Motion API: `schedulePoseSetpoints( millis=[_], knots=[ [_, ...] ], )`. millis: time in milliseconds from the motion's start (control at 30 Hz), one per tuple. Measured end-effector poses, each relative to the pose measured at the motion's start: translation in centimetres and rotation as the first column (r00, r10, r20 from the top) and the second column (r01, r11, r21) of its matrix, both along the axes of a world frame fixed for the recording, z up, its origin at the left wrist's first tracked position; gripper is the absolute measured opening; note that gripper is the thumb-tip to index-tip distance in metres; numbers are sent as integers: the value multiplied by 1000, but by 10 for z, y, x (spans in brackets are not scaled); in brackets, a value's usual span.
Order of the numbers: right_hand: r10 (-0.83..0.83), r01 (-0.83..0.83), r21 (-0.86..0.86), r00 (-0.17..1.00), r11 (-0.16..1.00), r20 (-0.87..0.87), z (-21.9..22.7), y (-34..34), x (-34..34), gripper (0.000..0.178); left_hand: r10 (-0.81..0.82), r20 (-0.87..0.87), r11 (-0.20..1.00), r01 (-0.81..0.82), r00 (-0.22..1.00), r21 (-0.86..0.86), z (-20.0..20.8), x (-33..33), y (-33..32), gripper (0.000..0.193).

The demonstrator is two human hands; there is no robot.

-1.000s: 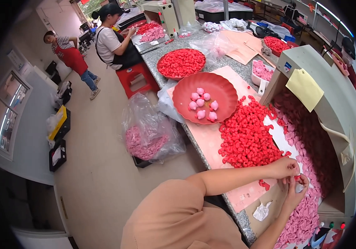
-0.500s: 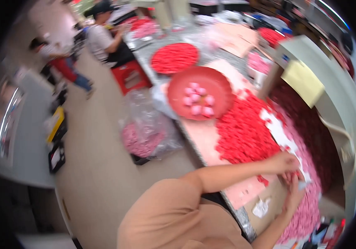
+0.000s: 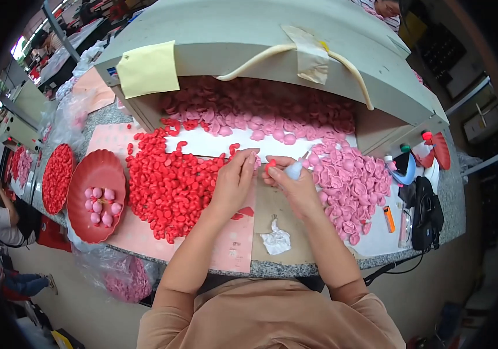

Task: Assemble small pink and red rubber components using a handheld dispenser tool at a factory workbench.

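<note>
My view has swung from the left end of the worktop [image 3: 295, 270] to face it squarely, and my hands, bunched together a moment ago, now have a gap between them. My left fingers [image 3: 241, 160] pinch what looks like a small pink piece [image 3: 257, 163]; my right fingers [image 3: 282, 178] grasp a red piece [image 3: 270, 167] and a pale squeeze bottle [image 3: 294, 170]. That leaves both pieces apart, between the red heap [image 3: 170, 183] and the pink heap [image 3: 348, 186]. The pink balls in the red tray [image 3: 101, 168] look unchanged.
</note>
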State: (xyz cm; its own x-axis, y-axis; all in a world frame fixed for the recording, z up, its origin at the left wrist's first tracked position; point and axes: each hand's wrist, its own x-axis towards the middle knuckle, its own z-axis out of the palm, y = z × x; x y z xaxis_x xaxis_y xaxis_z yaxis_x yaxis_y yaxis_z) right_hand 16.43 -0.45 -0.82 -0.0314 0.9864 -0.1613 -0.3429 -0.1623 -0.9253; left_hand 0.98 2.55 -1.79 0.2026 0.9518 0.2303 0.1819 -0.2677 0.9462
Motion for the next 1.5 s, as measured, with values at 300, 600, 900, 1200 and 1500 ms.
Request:
schedulePoseSetpoints(
  millis=[300,600,900,1200,1500],
  knots=[
    [57,-59,60,998,996,26,-9,3,-7,31,31,-70,999,-29,997,29,8,3,-11,22],
    [204,-205,-91,979,974,-24,-4,0,2,30,-41,-118,997,49,992,66,9,-2,-12,23],
    [174,-180,51,980,982,100,-8,0,1,27,-96,1,994,96,995,55,10,2,-11,23],
    [186,-186,-57,983,981,-2,0,8,-17,29,-124,286,972,174,950,-156,5,-9,-10,23],
    [63,-59,-53,994,997,86,-3,-7,7,29,-235,292,962,265,927,-65,10,11,-14,18]
  ],
)
